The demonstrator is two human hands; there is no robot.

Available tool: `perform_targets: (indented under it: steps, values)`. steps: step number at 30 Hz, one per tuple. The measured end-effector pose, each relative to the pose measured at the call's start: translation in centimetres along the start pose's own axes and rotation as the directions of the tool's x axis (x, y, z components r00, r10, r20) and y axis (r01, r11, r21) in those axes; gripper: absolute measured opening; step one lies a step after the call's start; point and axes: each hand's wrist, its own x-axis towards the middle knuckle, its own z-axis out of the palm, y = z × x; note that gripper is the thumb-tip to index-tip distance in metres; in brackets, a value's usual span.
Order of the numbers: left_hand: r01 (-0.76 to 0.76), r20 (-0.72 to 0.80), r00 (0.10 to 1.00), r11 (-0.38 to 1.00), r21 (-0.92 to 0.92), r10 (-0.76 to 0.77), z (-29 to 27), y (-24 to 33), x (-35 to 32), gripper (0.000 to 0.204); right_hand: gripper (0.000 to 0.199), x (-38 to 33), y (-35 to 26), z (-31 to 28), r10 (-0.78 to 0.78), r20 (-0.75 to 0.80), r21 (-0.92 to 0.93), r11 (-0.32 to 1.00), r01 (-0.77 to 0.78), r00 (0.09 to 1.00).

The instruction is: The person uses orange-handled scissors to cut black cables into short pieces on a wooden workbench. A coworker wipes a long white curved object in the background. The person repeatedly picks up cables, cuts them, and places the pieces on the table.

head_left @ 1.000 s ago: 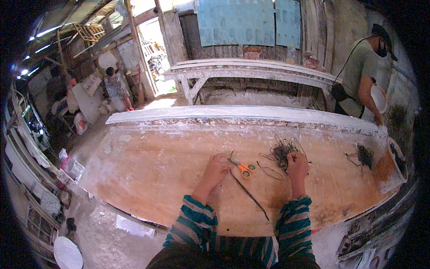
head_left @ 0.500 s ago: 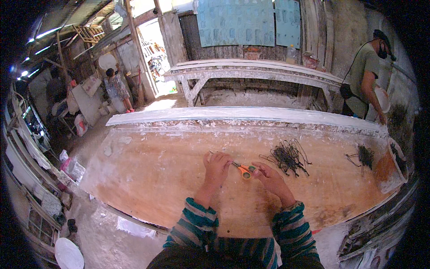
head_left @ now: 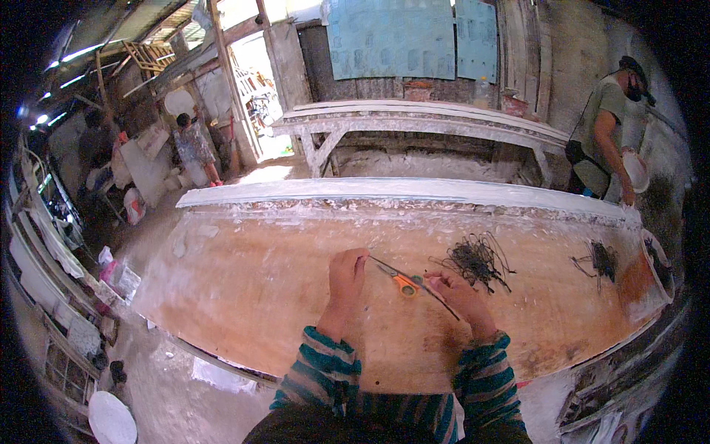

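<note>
My left hand [head_left: 346, 274] and my right hand [head_left: 457, 290] rest on a wide brown work surface [head_left: 251, 281]. Between them runs a thin dark wire [head_left: 414, 285], pinched at its left end by my left fingers and at its right part by my right fingers. Orange-handled scissors [head_left: 404, 283] lie on the surface under the wire, between both hands. A tangled pile of dark wire pieces [head_left: 473, 260] sits just beyond my right hand. Both forearms wear striped teal sleeves.
A second small wire tangle [head_left: 603, 260] lies at the right. A white-crusted rim [head_left: 399, 192] bounds the far edge. A person in a green shirt [head_left: 603, 137] stands far right holding a white bowl. Another person [head_left: 194, 144] stands far left by a doorway. A white bench [head_left: 414, 122] is behind.
My right hand left the wire pile and came down toward me, drawing a wire out. Both hands now hold that wire stretched over the scissors.
</note>
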Motion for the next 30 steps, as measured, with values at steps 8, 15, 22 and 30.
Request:
perform_targets:
  steps: [8,15,22,30]
  values:
    - [0.118,-0.006,0.993,0.975,-0.191,-0.121,0.3,0.4,0.1,0.009,0.037,-0.7,2.2,0.1,-0.075,0.229,0.054,0.996,0.064,0.97]
    - [0.19,-0.034,0.979,0.961,-0.201,-0.201,-0.1,0.0,0.3,0.009,0.035,-0.9,-1.4,-2.0,0.271,0.407,0.207,0.903,-0.377,0.872]
    - [0.19,-0.066,0.976,0.962,-0.197,-0.207,0.1,-2.0,0.0,0.009,0.029,0.0,1.3,-1.5,0.285,0.193,0.341,0.878,-0.337,0.939]
    - [0.142,0.085,0.987,0.983,-0.116,-0.133,0.1,-2.4,-0.2,0.012,0.027,0.5,2.6,-2.5,0.227,0.046,0.671,0.714,-0.198,0.973]
